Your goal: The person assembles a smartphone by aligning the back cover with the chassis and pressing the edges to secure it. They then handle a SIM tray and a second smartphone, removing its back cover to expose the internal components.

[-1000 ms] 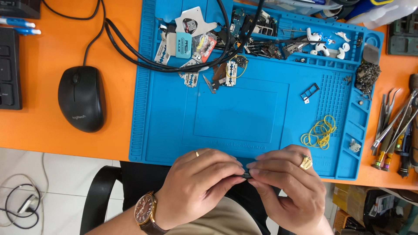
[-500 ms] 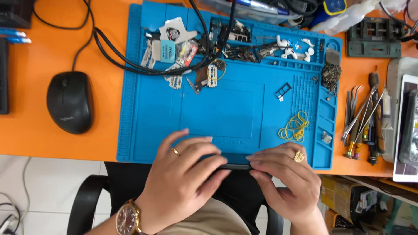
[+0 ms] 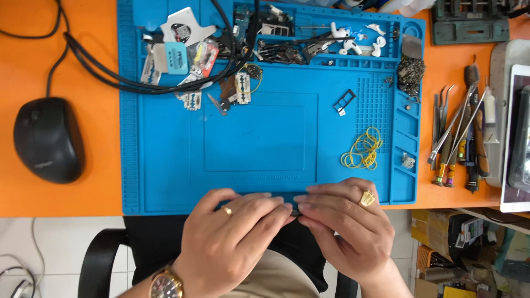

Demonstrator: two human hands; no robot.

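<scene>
Head view: hands [image 3: 287, 232] now hide the dark part.

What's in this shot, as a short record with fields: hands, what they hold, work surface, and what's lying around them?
left hand: ring on one finger, wristwatch on the wrist, fingertips meeting the right hand's
right hand: large gold ring, fingers closed over a small dark object, mostly hidden
surface: blue work mat on an orange desk
on mat: yellow rubber bands, black cables, small parts
left of mat: black mouse
right of mat: tweezers and screwdrivers
</scene>
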